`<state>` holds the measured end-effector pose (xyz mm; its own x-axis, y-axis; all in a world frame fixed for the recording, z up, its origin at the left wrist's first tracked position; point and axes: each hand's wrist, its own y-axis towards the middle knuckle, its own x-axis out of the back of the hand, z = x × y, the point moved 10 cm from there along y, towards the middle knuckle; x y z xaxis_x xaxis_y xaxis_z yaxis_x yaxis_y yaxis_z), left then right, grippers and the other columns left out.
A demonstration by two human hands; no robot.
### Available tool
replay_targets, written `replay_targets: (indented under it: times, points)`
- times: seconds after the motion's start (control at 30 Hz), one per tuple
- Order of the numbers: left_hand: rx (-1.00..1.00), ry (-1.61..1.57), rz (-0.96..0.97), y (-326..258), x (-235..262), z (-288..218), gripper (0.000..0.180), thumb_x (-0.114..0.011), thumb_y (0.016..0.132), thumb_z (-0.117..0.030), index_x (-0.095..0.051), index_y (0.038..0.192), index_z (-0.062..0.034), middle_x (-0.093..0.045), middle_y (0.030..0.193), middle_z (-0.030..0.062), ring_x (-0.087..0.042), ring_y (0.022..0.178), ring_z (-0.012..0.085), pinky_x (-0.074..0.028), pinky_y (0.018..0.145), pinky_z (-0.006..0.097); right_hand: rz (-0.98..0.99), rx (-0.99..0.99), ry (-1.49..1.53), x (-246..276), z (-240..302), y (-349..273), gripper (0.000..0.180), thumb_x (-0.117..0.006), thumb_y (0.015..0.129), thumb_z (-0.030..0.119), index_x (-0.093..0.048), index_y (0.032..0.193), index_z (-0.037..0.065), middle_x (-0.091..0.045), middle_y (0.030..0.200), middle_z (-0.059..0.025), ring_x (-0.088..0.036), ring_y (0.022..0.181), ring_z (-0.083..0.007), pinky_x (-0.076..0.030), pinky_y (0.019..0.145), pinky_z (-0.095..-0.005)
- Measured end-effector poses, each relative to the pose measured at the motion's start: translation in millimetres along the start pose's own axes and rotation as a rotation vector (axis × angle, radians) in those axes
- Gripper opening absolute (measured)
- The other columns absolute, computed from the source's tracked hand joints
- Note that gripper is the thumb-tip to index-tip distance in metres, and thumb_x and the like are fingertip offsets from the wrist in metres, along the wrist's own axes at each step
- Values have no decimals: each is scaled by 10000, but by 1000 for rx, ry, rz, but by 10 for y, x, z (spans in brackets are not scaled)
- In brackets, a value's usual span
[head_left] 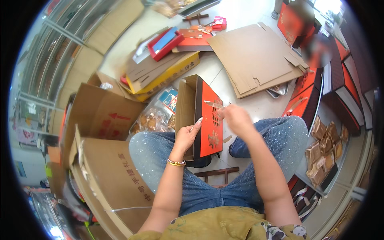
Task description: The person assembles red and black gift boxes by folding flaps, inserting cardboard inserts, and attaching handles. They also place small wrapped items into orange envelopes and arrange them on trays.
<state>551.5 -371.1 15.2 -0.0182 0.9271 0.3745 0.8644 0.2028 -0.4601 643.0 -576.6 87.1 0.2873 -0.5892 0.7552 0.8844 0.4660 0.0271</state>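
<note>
In the head view, the person sits with both knees apart and holds a red box (204,120) upright between them, above the floor. The box is flat, with a red face carrying gold cut-out decoration and a brown cardboard inside; its long axis runs nearly away from the person, from the knees toward the flat cardboard (256,56) on the floor. The left hand (186,138) grips the box at its near left edge, fingers closed around the dark side wall, thumb pointing up along the edge. The right hand (236,118) is at the right side of the red face, touching it near the middle; its fingers are pinched narrow on a thin pale strip (214,105), which lies across the upper part of the face. So the strip is just to the left of the right hand, and this hand is clearly the nearer one to it. I cannot tell if the strip is stuck to the box or loose. To the left stands an open carton (104,168), and to the right a tray with wrapped pastries (326,152).
</note>
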Motion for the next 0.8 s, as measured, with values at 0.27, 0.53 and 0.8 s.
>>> replay_targets:
  times: [0.27, 0.53, 0.8]
  points:
    - [-43, -359, -2, 15, -25, -113, 474, -635, 1059, -395, -750, 1180, 49, -760, 1068, 37, -640, 968, 69, -505, 880, 237, 58, 136, -64, -833, -18, -60, 317, -562, 951, 275, -783, 897, 54, -678, 1041, -148, -624, 1067, -322, -496, 950, -462]
    - [-47, -268, -58, 52, 36, -45, 463, -646, 1053, -387, -754, 1183, 43, -748, 1050, 17, -626, 963, 65, -497, 873, 237, 379, 209, -154, -1350, 38, -252, 354, -523, 972, 287, -762, 830, 68, -751, 831, -175, -729, 880, -365, -533, 886, -498]
    - [301, -122, -60, -38, 137, 171, 507, -672, 1006, -489, -779, 1068, 2, -745, 945, 72, -622, 779, 81, -481, 694, 227, 386, 220, -8, -1372, 74, -276, 339, -498, 996, 287, -757, 954, 74, -712, 983, -179, -706, 929, -384, -558, 867, -503]
